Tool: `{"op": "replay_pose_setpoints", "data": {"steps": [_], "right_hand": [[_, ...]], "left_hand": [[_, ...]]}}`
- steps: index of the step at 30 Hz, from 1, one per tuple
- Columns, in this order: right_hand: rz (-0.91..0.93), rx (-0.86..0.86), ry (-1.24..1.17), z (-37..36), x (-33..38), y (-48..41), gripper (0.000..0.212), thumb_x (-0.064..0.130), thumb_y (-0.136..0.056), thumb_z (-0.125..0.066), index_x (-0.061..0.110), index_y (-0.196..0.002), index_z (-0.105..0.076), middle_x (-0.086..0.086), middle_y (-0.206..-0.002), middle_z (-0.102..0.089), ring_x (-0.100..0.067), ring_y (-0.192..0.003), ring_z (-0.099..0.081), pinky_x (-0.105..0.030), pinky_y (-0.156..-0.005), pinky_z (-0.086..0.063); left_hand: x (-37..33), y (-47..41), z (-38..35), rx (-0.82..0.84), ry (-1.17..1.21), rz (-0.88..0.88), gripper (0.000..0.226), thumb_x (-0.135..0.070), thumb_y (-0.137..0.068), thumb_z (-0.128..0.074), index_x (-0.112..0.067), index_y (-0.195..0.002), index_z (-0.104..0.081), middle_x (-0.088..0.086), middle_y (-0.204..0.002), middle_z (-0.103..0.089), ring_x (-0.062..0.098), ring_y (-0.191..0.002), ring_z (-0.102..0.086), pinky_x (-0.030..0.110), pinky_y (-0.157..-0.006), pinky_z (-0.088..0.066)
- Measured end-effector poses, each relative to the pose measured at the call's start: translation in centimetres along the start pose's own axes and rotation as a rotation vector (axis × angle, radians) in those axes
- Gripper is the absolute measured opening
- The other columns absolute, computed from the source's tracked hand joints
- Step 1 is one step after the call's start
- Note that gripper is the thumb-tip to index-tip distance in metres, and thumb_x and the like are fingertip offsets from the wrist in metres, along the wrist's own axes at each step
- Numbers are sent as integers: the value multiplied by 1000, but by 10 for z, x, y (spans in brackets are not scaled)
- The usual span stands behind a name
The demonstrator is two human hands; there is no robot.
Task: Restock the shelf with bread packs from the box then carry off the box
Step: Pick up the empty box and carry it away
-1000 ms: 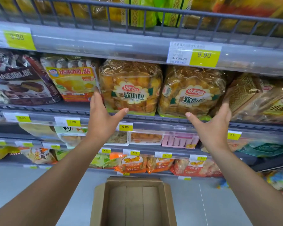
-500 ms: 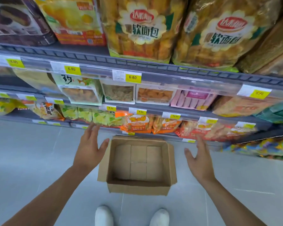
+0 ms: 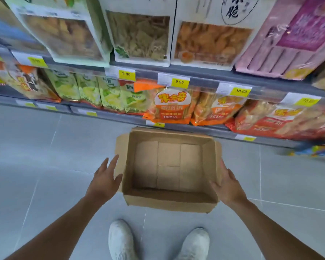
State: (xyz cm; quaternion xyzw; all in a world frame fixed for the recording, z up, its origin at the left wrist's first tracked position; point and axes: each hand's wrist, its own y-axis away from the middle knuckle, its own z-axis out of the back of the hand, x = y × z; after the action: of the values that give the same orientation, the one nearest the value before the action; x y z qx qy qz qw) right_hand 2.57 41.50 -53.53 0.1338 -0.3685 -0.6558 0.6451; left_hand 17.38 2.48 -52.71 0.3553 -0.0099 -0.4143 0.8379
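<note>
An open brown cardboard box [image 3: 169, 202] stands on the grey tiled floor in front of the shelves, with nothing inside it. My left hand [image 3: 105, 180] hovers flat, fingers apart, just off the box's left wall. My right hand [image 3: 227, 186] lies with its fingers against the box's right wall, palm turned inward. The bread packs are out of view above the frame.
Low shelves [image 3: 195, 72] run across the top, filled with snack bags and yellow price tags. Orange packs [image 3: 172, 106] on the bottom shelf sit right behind the box. My two white shoes [image 3: 121, 239] stand just in front of the box. Grey floor tiles lie to the left.
My view dropped from the bread shelf down to the floor. Both hands came down from the bread packs and closed in on the two sides of the box.
</note>
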Motion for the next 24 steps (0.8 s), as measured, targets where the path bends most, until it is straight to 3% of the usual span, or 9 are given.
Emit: {"op": "replay_pose_setpoints", "data": {"steps": [5, 9, 11, 13, 17, 20, 24], "right_hand": [[21, -83, 47, -37, -23, -47, 94, 36, -95, -57, 49, -150, 19, -15, -158, -31, -44, -121, -56, -51, -96, -51], [49, -174, 67, -58, -33, -64, 92, 23, -96, -55, 40, -155, 14, -13, -147, -46, -43, -101, -64, -45, -77, -53], [53, -199, 111, -68, -37, -67, 96, 22, -95, -56, 39, -155, 17, -16, -125, -60, -38, -81, -65, -41, -67, -52], [36, -188, 165, -72, -40, -68, 103, 18, -92, -58, 40, -152, 23, -14, -99, -63, -30, -68, -60, -41, -64, -53], [19, -181, 198, -69, -36, -64, 114, 10, -88, -62, 42, -149, 30, -6, -79, -55, -27, -64, -59, -44, -64, -55], [14, -202, 156, -61, -28, -47, 118, 3, -85, -60, 48, -145, 32, -4, -70, -54, -24, -57, -56, -42, -58, -55], [12, -190, 130, -35, -15, -8, 119, 3, -86, -62, 48, -145, 32, -3, -68, -53, -19, -54, -56, -38, -53, -54]], "left_hand": [[12, -45, -58, -7, 58, -2, 73, -45, -100, -46, -37, -159, -4, 14, -164, -22, 37, -143, -39, 51, -106, -42], [13, -61, -84, -40, 88, -46, 81, -34, -100, -50, -37, -158, 7, 11, -159, -36, 42, -125, -56, 51, -97, -48], [15, -66, -95, -66, 39, -28, 85, -26, -100, -47, -41, -155, 16, 17, -144, -52, 45, -105, -64, 49, -85, -50], [11, -66, -102, -91, -3, 18, 88, -16, -99, -44, -38, -154, 20, 22, -120, -64, 42, -88, -64, 45, -77, -47], [-1, -60, -93, -67, -3, 62, 94, -5, -93, -44, -33, -155, 21, 14, -90, -59, 29, -71, -50, 38, -71, -40], [-5, -48, -76, -46, -15, 97, 98, -5, -93, -47, -36, -154, 23, 11, -89, -59, 26, -70, -50, 37, -71, -41], [-10, -16, -41, -39, -7, 64, 97, -12, -95, -48, -36, -152, 26, 17, -102, -66, 27, -75, -53, 40, -77, -45]]}}
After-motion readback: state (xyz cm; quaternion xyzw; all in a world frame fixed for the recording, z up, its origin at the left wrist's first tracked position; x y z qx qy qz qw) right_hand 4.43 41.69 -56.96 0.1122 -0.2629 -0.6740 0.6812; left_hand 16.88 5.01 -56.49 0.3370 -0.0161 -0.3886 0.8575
